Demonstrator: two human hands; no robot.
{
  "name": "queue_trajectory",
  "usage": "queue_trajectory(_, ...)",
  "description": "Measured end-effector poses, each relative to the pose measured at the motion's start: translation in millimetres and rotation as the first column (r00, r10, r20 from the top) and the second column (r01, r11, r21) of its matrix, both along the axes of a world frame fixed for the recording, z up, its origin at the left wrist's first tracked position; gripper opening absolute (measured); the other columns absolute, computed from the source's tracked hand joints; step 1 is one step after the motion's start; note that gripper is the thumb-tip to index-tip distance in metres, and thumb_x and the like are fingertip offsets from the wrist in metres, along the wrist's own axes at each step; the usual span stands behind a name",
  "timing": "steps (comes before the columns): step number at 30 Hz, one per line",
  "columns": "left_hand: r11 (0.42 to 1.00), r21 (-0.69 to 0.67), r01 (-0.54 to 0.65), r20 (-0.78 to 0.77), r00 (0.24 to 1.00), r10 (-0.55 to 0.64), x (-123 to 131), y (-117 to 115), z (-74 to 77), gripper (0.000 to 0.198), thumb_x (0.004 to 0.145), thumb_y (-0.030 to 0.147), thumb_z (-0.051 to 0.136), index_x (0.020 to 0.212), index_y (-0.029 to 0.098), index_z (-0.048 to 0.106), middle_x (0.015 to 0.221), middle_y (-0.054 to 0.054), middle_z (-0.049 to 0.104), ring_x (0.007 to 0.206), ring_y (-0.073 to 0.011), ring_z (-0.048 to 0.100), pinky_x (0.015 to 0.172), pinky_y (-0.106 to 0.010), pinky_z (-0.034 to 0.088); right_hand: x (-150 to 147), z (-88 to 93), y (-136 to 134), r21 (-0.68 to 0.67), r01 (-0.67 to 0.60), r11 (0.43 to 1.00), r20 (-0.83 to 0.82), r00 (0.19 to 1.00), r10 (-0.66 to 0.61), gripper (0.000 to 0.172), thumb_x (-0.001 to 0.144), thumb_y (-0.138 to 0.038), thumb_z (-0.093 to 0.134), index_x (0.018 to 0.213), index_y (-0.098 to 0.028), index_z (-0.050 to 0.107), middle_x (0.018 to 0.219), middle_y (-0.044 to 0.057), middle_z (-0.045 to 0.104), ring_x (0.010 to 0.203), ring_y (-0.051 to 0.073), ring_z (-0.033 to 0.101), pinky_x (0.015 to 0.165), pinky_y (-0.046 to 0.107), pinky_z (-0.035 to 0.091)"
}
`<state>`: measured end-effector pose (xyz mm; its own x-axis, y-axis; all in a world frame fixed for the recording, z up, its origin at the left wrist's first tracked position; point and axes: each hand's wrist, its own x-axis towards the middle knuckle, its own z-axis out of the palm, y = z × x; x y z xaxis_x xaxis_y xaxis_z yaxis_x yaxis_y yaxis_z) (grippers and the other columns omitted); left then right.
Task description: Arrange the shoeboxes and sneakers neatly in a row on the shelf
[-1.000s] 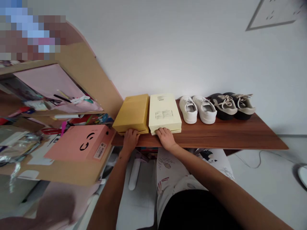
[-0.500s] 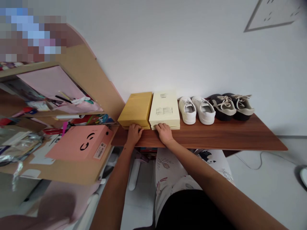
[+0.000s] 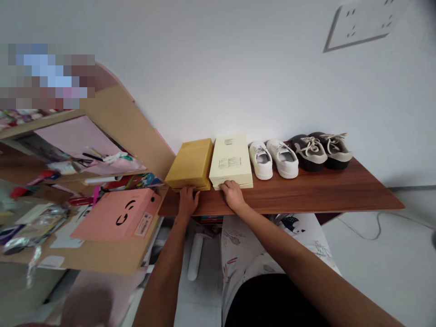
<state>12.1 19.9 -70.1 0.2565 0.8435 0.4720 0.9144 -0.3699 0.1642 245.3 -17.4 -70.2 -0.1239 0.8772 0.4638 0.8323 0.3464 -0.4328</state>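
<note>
A yellow shoebox [image 3: 190, 161] and a cream shoebox [image 3: 231, 159] with printed text lie side by side on a dark wooden bench top [image 3: 299, 195]. At the lower front edge of the yellow box is my left hand [image 3: 188, 200], touching it, thumb apart from the fingers. My right hand [image 3: 233, 194] has its fingers curled together against the front edge of the cream box; the fingertips are partly hidden. A narrow seam between lid and base shows along both fronts. Right of the boxes stand white sneakers [image 3: 273, 159] and black-and-beige shoes [image 3: 320, 151].
To the left, a pink box [image 3: 119, 213] lies on a cluttered desk [image 3: 102, 254] with shelves. A wall [image 3: 238, 68] with a socket plate [image 3: 357, 22] rises behind the bench. A cable [image 3: 378, 227] runs across the floor at right.
The view has shifted, so the scene sits a little lower and the socket plate farther left. Both hands remain at the boxes' front edges; the left thumb stands farther from its fingers.
</note>
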Motion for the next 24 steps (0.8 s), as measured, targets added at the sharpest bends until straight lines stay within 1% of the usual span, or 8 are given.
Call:
queue_trajectory(4, 0.978, 0.186, -0.093, 0.187, 0.981, 0.058, 12, -13, 2.3, 0.035, 0.093, 0.032, 0.048, 0.119, 0.010, 0.051, 0.118, -0.021, 0.056, 0.118, -0.0331, 0.050, 0.103, -0.053, 0.039, 26, -8.7, -25, 0.235, -0.055, 0.970, -0.255, 0.960, 0.116, 0.022, 0.095, -0.020, 0.049, 0.106, -0.022, 0.069, 0.110, 0.011, 0.063, 0.106, 0.024, 0.056, 0.093, 0.039, 0.045)
queue_trajectory(7, 0.943, 0.300, -0.145, 0.310, 0.950, 0.047, 50, -33, 14.0, 0.038, 0.092, 0.030, 0.050, 0.125, 0.011, 0.048, 0.124, -0.021, 0.053, 0.123, -0.0320, 0.048, 0.107, -0.054, 0.035, 76, -12.5, -50, 0.305, 0.083, 0.949, -0.322, 0.947, 0.020, 0.019, 0.092, -0.025, 0.054, 0.107, -0.025, 0.067, 0.115, 0.011, 0.061, 0.112, 0.025, 0.055, 0.097, 0.044, 0.044)
queue_trajectory(9, 0.944, 0.323, -0.073, 0.360, 0.931, -0.052, 97, -49, 24.0, 0.039, 0.092, 0.029, 0.052, 0.127, 0.014, 0.048, 0.126, -0.020, 0.052, 0.125, -0.0301, 0.047, 0.109, -0.052, 0.035, 117, -9.7, -56, 0.289, 0.281, 0.915, -0.351, 0.920, -0.172, 0.024, 0.090, -0.028, 0.056, 0.112, -0.023, 0.064, 0.121, 0.013, 0.057, 0.117, 0.028, 0.052, 0.100, 0.048, 0.042)
queue_trajectory(11, 0.959, 0.253, 0.130, 0.353, 0.910, -0.217, 158, -59, 33.0, 0.037, 0.092, 0.028, 0.053, 0.127, 0.018, 0.050, 0.130, -0.017, 0.050, 0.127, -0.0278, 0.047, 0.109, -0.049, 0.037, 157, -3.8, -49, 0.252, 0.463, 0.850, -0.362, 0.859, -0.361, 0.034, 0.088, -0.033, 0.057, 0.119, -0.020, 0.059, 0.130, 0.017, 0.050, 0.125, 0.032, 0.047, 0.103, 0.053, 0.038)
queue_trajectory(14, 0.904, 0.080, 0.421, 0.323, 0.847, -0.423, 256, -55, 40.4, 0.041, 0.090, 0.027, 0.058, 0.129, 0.020, 0.051, 0.135, -0.016, 0.049, 0.129, -0.0258, 0.047, 0.109, -0.043, 0.040, 201, 3.3, -23, 0.165, 0.579, 0.799, -0.333, 0.795, -0.507, 0.051, 0.083, -0.041, 0.061, 0.126, -0.016, 0.052, 0.140, 0.021, 0.040, 0.132, 0.037, 0.039, 0.106, 0.058, 0.034)
queue_trajectory(18, 0.976, -0.087, 0.202, 0.319, 0.933, -0.165, 342, -22, 37.9, 0.048, 0.082, 0.019, 0.068, 0.126, 0.010, 0.052, 0.140, -0.024, 0.045, 0.138, -0.0374, 0.036, 0.112, -0.053, 0.034, 227, 1.2, 1, 0.008, 0.508, 0.861, -0.335, 0.813, -0.476, 0.056, 0.080, -0.042, 0.062, 0.127, -0.015, 0.047, 0.135, 0.022, 0.046, 0.132, 0.035, 0.040, 0.103, 0.054, 0.039)
queue_trajectory(21, 0.990, -0.126, 0.062, 0.370, 0.929, -0.011, 358, -1, 29.1, 0.031, 0.081, 0.015, 0.068, 0.109, 0.011, 0.058, 0.126, -0.023, 0.055, 0.135, -0.0376, 0.039, 0.110, -0.055, 0.034, 238, -4.0, 2, -0.044, 0.487, 0.872, -0.433, 0.777, -0.456, 0.057, 0.078, -0.046, 0.063, 0.123, -0.015, 0.046, 0.126, 0.020, 0.053, 0.126, 0.034, 0.046, 0.102, 0.050, 0.042)
queue_trajectory(24, 0.993, -0.098, 0.070, 0.525, 0.851, -0.008, 353, 7, 15.6, 0.015, 0.084, 0.019, 0.065, 0.096, 0.014, 0.058, 0.110, -0.019, 0.060, 0.122, -0.0329, 0.051, 0.105, -0.051, 0.040, 244, -9.8, -4, -0.132, 0.566, 0.814, -0.658, 0.564, -0.499, 0.068, 0.078, -0.056, 0.063, 0.126, -0.012, 0.040, 0.122, 0.020, 0.056, 0.116, 0.032, 0.055, 0.100, 0.048, 0.045)
